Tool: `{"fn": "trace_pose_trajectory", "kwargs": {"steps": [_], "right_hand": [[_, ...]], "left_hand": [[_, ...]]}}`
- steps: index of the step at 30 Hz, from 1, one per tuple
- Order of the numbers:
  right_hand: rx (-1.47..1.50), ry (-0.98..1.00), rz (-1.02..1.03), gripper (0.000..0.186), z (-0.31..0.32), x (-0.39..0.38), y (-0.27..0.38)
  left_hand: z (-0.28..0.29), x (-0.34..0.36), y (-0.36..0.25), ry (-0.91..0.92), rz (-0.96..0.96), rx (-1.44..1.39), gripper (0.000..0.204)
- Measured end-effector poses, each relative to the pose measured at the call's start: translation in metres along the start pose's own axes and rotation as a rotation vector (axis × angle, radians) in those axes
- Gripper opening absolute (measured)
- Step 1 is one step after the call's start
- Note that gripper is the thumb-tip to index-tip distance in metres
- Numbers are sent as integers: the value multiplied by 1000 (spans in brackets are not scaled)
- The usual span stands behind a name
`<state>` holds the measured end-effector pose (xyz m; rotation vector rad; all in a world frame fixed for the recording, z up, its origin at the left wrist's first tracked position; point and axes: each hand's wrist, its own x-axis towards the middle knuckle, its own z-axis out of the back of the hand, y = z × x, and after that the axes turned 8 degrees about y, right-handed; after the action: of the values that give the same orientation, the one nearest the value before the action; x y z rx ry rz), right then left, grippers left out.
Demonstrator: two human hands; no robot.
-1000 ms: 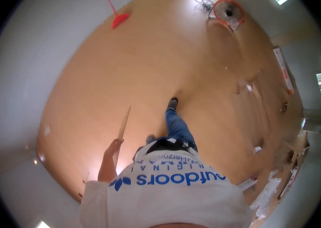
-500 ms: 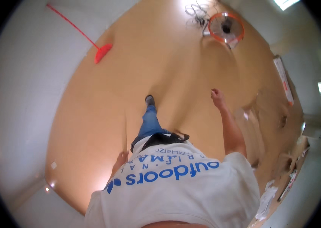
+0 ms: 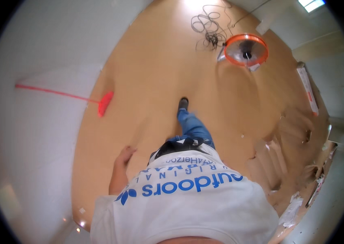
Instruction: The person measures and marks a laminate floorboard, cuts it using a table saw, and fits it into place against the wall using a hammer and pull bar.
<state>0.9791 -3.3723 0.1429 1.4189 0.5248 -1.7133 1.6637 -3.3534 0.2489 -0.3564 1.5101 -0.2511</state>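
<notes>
Since the frame half a second back, the right arm, then stretched forward over the floor, has dropped out of view. The red broom (image 3: 105, 104) has slid from the upper left of the picture to mid-left, and the orange fan (image 3: 246, 49) sits further right.

Left hand (image 3: 124, 156): hangs beside the hip over the wooden floor (image 3: 151, 77), fingers loosely spread, nothing in it. Right hand: not visible, so its state cannot be told.

Nearest thing to the left hand is the broom, well apart from it. Its head rests where the floor meets the white wall (image 3: 37, 134), and its thin handle runs left across the wall.

Handling, as a judgement:
- likely light;
- handle stiff and smooth, head of softer bristles;
- best taken on the handle, somewhat above the head, for balance;
- not fragile, though a leaning handle could slide along the wall if knocked.

Other items: a tangle of dark cable (image 3: 207, 27) just beside the fan; flat cardboard pieces (image 3: 270, 159) on the floor at right.

Hard to make out:
- the white shirt (image 3: 188, 207) hides the lower body and the floor beneath it;
- one shoe (image 3: 183, 103) and a jeans leg show, the other foot does not;
- the cardboard is blurred, its edges uncertain;
- the fisheye bends the wall line, so the broom's lean cannot be judged.
</notes>
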Motion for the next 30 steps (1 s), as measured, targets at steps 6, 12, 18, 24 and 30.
{"fn": "trace_pose_trajectory", "kwargs": {"steps": [6,12,18,24,30], "right_hand": [[-35,-46,131,26,236,124,280],[127,-535,647,32,473,156,554],[276,-522,777,26,627,184,802],[106,-102,264,25,583,231,792],[390,-158,-66,30,639,338,777]], "left_hand": [[98,141,-274,-178,-341,210,70],[31,162,-433,-282,-613,171,80],[56,218,-681,-329,-855,455,91],[49,281,-1014,-156,-918,786,100],[10,370,-1316,-206,-1263,1069,101]]}}
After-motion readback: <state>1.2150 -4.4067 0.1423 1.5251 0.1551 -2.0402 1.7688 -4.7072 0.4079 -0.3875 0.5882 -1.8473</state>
